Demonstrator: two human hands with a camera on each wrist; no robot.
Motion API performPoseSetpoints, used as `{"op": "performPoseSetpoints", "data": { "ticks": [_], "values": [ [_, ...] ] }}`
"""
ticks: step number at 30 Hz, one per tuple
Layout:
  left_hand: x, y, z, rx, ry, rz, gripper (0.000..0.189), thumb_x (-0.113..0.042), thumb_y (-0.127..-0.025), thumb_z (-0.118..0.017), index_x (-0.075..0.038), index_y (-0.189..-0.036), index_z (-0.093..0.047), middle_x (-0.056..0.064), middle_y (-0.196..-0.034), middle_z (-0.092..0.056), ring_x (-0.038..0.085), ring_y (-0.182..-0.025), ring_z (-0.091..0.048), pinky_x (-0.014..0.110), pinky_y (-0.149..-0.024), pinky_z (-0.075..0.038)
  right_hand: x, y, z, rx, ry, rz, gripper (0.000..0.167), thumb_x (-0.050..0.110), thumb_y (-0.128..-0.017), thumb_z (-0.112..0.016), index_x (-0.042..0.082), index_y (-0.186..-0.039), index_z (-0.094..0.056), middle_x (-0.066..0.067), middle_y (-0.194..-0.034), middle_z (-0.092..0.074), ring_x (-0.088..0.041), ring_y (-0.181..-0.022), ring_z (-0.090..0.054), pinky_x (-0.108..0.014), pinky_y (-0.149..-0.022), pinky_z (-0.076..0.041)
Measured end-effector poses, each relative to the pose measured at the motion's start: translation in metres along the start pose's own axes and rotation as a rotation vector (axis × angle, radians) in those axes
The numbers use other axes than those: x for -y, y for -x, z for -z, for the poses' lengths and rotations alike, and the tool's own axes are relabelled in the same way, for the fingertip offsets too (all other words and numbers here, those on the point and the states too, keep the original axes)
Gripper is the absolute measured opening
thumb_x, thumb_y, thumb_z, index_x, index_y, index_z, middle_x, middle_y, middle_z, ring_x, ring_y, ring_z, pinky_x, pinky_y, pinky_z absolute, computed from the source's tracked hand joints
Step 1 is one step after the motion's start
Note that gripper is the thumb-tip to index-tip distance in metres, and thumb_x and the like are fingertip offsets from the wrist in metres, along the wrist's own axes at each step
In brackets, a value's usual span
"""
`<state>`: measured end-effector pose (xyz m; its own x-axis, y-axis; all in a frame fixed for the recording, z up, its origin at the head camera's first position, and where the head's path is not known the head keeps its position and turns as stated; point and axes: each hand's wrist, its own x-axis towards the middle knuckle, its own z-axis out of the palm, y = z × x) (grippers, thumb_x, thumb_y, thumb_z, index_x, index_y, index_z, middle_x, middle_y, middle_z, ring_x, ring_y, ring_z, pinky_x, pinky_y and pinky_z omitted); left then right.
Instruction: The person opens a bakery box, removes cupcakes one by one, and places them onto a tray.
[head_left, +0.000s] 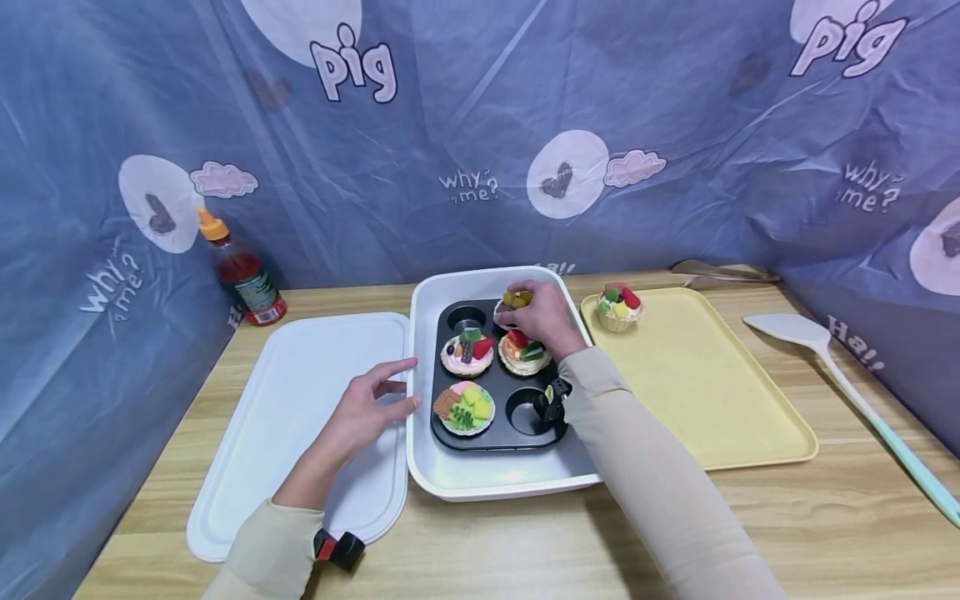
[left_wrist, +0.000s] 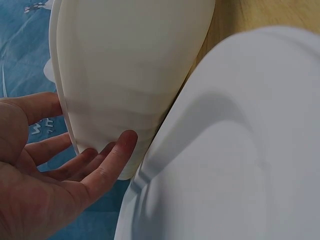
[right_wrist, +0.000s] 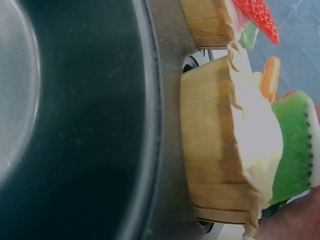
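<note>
My right hand (head_left: 542,317) pinches a fruit tart with yellow fruit (head_left: 517,298) at the back right cup of a black muffin tin (head_left: 480,446). That tart is partly hidden behind the fingers. Other tarts sit in the tin: one with pink cream (head_left: 467,354), one with kiwi and strawberry (head_left: 525,354), and one with yellow cubes (head_left: 465,408). Bare metal shows in the back left cup (head_left: 467,317) and front right cup (head_left: 528,411). The tin stands in a white tub (head_left: 517,483). My left hand (head_left: 367,404), fingers extended, touches the tub's left rim.
On the right, a yellow tray (head_left: 720,383) bears a fruit tart (head_left: 619,308) at its back left corner. A white tray (head_left: 300,417) lies left, beneath my left forearm. A sauce bottle (head_left: 243,271) stands back left. At far right lie a spatula (head_left: 847,375) and metal utensils (head_left: 723,271).
</note>
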<state>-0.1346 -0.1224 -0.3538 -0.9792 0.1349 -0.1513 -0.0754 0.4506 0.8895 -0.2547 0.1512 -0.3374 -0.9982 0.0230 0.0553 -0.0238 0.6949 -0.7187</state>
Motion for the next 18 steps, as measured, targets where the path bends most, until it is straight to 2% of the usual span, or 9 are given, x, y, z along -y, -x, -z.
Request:
{"op": "performPoseSetpoints", "data": {
  "ticks": [18],
  "values": [
    [-0.0001,0.0004,-0.0002,-0.004,-0.009,0.002,0.058,-0.016,-0.092,-0.072,-0.018,-0.147,-0.053,0.011,-0.150,-0.049,0.034,-0.133,-0.053,0.054,-0.110,-0.042,0.0001,0.0015,0.0005,-0.022,-0.036,0.049,0.051,0.021,-0.075,-0.088,0.006,-0.121,-0.069,-0.018,-0.120,-0.067,-0.029,-0.104,-0.061,-0.041,-0.093,-0.051]
  ]
}}
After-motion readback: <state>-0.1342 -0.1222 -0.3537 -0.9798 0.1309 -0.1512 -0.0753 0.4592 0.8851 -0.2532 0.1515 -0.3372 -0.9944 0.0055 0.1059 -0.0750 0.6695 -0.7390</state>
